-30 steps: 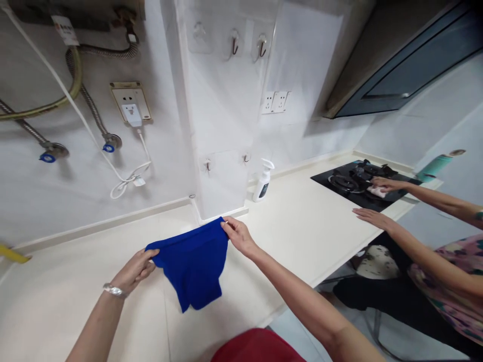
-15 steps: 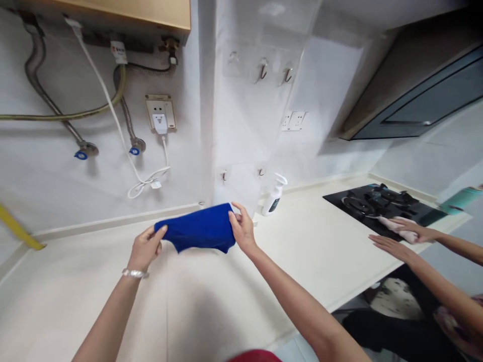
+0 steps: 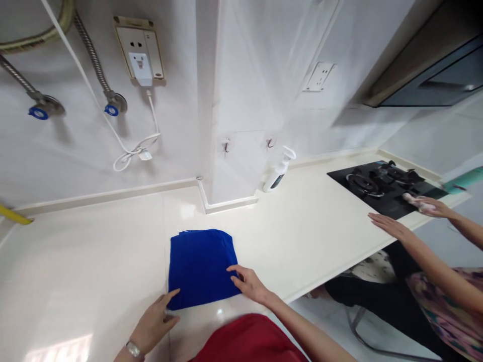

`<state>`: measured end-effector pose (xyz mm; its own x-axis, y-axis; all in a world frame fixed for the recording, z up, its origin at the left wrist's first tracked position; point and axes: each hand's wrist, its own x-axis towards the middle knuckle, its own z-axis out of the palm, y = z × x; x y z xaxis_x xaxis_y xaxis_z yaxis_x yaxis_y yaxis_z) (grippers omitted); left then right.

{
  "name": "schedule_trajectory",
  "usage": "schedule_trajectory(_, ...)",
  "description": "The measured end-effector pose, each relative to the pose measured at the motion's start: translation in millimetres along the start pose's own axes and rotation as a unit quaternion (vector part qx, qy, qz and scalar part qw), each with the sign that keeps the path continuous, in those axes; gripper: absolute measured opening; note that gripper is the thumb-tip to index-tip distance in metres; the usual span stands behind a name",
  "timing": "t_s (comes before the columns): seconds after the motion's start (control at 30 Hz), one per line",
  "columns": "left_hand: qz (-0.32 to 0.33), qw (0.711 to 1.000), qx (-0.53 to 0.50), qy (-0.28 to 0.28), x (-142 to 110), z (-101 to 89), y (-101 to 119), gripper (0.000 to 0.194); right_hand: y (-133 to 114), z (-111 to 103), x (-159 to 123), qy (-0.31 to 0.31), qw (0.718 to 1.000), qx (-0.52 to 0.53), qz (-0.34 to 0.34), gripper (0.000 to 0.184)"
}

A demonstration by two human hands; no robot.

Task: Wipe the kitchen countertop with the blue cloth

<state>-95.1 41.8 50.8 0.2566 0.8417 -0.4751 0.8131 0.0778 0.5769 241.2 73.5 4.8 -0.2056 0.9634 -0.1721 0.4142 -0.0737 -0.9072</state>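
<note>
A blue cloth (image 3: 202,271), folded into a rough square, lies flat on the pale countertop (image 3: 101,261). My left hand (image 3: 153,319), with a bracelet at the wrist, is at the cloth's near left corner; its index finger touches the edge, and thumb and fingers are apart. At the right edge, my right hand (image 3: 249,284) rests its fingertips on the cloth, fingers loosely spread. Neither hand grips the fabric.
A white spray bottle (image 3: 278,171) stands by the wall pillar. On the right, a co-worker's hand (image 3: 433,206) holds a whitish cloth (image 3: 417,202) at the black gas stove (image 3: 377,186); their other hand (image 3: 390,226) lies on the counter. A plugged-in cord (image 3: 128,151) hangs at left.
The blue cloth, held up between both hands before, now lies on the counter nearer me, and both hands have loosened from it. The view has tilted down. The co-worker's cloth has moved over the stove.
</note>
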Motion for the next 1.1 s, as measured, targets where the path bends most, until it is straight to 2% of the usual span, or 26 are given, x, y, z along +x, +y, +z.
schedule_trajectory(0.1, 0.011, 0.989, 0.148, 0.015, 10, -25.0, 21, 0.043, -12, -16, 6, -0.032, 0.999, 0.018, -0.005, 0.033)
schedule_trajectory(0.2, 0.053, 0.98, 0.178, 0.066, 38, -58.1, 44, 0.032, -25, -31, 31, 0.023, 0.998, 0.059, -0.019, 0.035)
schedule_trajectory(0.3, 0.116, 0.972, 0.08, 0.19, 80, -85.7, 61, 0.029, -33, -48, 64, 0.128, 0.982, 0.141, -0.011, 0.049)
schedule_trajectory(0.4, 0.086, 0.929, -0.027, 0.36, 120, -88.8, 68, 0.04, -26, -68, 79, 0.242, 0.961, 0.132, 0.013, 0.056)
schedule_trajectory(0.47, 0.071, 0.906, -0.044, 0.414, 139, -70.7, 69, 0.044, -8, -79, 71, 0.293, 0.955, 0.05, 0.0, 0.053)
schedule_trajectory(0.6, 0.142, 0.916, 0.031, 0.375, 157, 1.9, 75, 0.047, 49, -89, 21, 0.313, 0.937, -0.137, -0.076, 0.044)
schedule_trajectory(0.7, 0.107, 0.907, 0.143, 0.382, 161, 51.6, 87, 0.06, 88, -90, -15, 0.309, 0.911, -0.256, -0.096, 0.038)
schedule_trajectory(0.77, 0.08, 0.897, 0.187, 0.392, 165, 66.8, 92, 0.075, 106, -89, -29, 0.315, 0.893, -0.304, -0.1, 0.036)
schedule_trajectory(0.8, 0.074, 0.894, 0.2, 0.394, 168, 67.6, 91, 0.082, 113, -89, -33, 0.322, 0.885, -0.32, -0.104, 0.036)
schedule_trajectory(0.87, 0.082, 0.893, 0.218, 0.386, 178, 56.0, 82, 0.083, 122, -87, -35, 0.338, 0.868, -0.345, -0.114, 0.036)
schedule_trajectory(0.93, 0.11, 0.897, 0.235, 0.359, 191, 27.9, 64, 0.074, 127, -84, -34, 0.348, 0.855, -0.364, -0.12, 0.037)
schedule_trajectory(1.03, 0.141, 0.915, 0.259, 0.277, 209, -34.7, 35, 0.062, 130, -82, -30, 0.359, 0.844, -0.377, -0.128, 0.038)
schedule_trajectory(1.1, 0.112, 0.934, 0.273, 0.204, 216, -77.0, 25, 0.062, 131, -81, -28, 0.365, 0.842, -0.376, -0.131, 0.039)
